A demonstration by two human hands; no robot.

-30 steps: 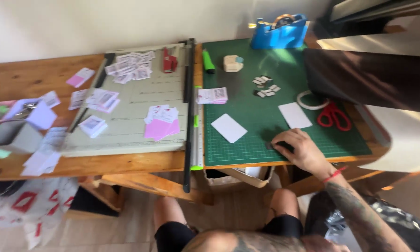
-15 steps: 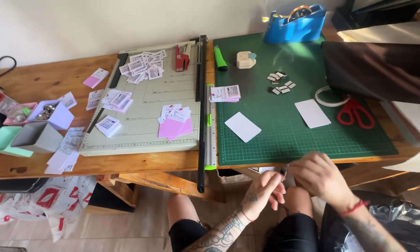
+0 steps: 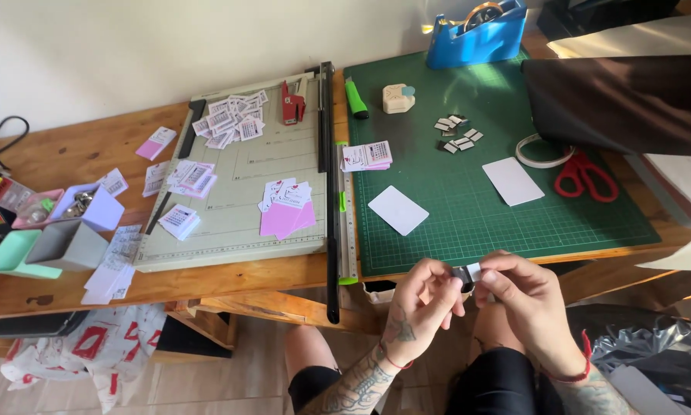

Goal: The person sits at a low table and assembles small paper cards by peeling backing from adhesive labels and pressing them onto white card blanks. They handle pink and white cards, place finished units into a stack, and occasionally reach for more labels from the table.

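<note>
Small black-and-white piece (image 3: 466, 273) pinched between both hands, held in the air just below the near edge of the green cutting mat (image 3: 438, 238), above the knees. Left hand (image 3: 422, 300) closed on its left end with thumb and fingertips, right hand (image 3: 526, 296) closed on its right end the same way; exact kind of piece too small to tell. Behind on the mat: two blank white cards (image 3: 398, 210), a scatter of similar small dark pieces (image 3: 457, 134), red scissors (image 3: 584, 175), a tape ring (image 3: 541, 150), a blue tape dispenser (image 3: 476, 34). Further left, a paper trimmer (image 3: 238, 184) bearing stacks of small printed cards (image 3: 286, 201) on the wooden table (image 3: 76, 154).
</note>
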